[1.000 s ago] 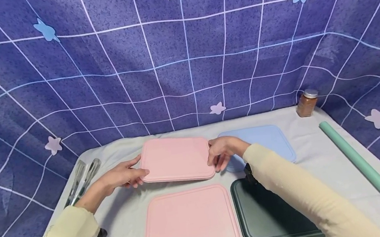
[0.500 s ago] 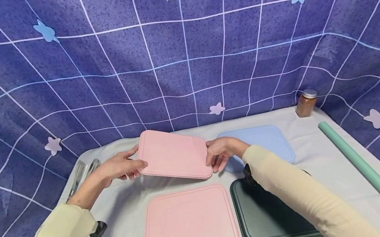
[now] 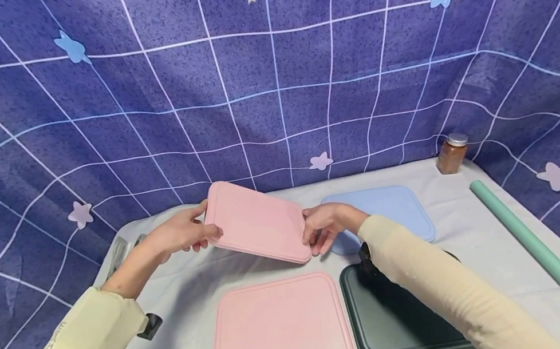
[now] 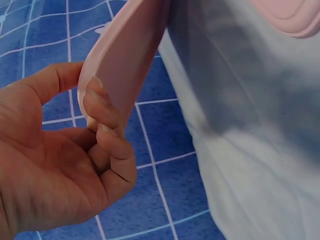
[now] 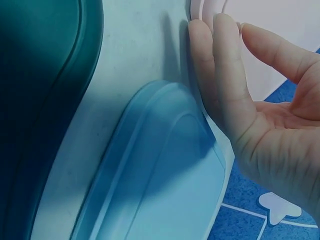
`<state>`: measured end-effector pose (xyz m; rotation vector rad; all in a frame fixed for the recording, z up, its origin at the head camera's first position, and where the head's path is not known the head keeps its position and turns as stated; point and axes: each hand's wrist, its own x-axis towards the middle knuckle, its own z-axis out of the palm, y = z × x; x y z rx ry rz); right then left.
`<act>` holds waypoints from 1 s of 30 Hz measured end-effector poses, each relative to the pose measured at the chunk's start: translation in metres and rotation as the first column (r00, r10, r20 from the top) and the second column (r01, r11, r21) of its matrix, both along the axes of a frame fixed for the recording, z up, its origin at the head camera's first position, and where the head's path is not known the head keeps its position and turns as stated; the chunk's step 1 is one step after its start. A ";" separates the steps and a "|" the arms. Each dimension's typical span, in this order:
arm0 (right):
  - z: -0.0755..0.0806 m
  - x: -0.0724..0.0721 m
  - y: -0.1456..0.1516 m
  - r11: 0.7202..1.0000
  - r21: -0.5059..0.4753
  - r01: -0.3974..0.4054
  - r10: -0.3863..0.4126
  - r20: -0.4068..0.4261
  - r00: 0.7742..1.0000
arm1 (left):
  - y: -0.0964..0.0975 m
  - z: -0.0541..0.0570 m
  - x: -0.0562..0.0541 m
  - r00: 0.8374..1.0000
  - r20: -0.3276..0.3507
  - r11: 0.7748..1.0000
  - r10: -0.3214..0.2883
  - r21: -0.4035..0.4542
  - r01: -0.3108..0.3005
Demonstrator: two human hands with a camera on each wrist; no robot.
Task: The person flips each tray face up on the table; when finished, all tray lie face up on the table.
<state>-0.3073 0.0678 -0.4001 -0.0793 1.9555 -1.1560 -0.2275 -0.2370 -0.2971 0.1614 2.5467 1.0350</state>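
A small pink cutting board [image 3: 259, 220] with rounded corners is tilted above the white cloth, its left end raised and its right end low. My left hand [image 3: 179, 232] pinches the left end between thumb and fingers; the left wrist view shows the fingertips curled round the board's edge [image 4: 122, 65]. My right hand [image 3: 329, 222] holds the right end, thumb and fingertips at its edge. Under the right wrist a light blue board [image 3: 393, 207] lies flat, partly covered by that arm. Closer in lie a larger pink board [image 3: 279, 330] and a dark green board [image 3: 395, 322], side by side.
Metal tongs [image 3: 119, 253] lie at the left edge, partly behind the left arm. A jar of brown contents [image 3: 451, 155] stands at the back right corner. A green roll [image 3: 525, 236] lies along the right side. A blue curtain [image 3: 249, 86] rises behind the table.
My left hand has risen, lifting the left end of the small pink board, so its tilt has grown. The right hand has stayed nearly in place at the other end.
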 end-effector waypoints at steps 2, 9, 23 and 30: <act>0.000 0.000 -0.002 1.000 -0.005 -0.005 0.005 0.000 1.000 | 0.001 0.005 0.001 1.000 -0.008 1.000 0.006 0.006 -0.006; 0.014 0.000 -0.006 0.996 0.079 -0.045 0.051 -0.072 0.996 | 0.006 0.013 0.004 0.999 -0.011 0.999 0.039 0.013 -0.039; 0.136 0.003 -0.077 0.960 0.257 -0.113 0.189 -0.293 0.937 | 0.023 0.007 0.012 0.963 -0.249 0.993 0.103 -0.037 -0.116; 0.162 0.004 -0.106 0.955 0.273 -0.116 0.204 -0.321 0.925 | 0.044 0.015 0.020 0.899 -0.431 0.968 0.077 -0.185 -0.171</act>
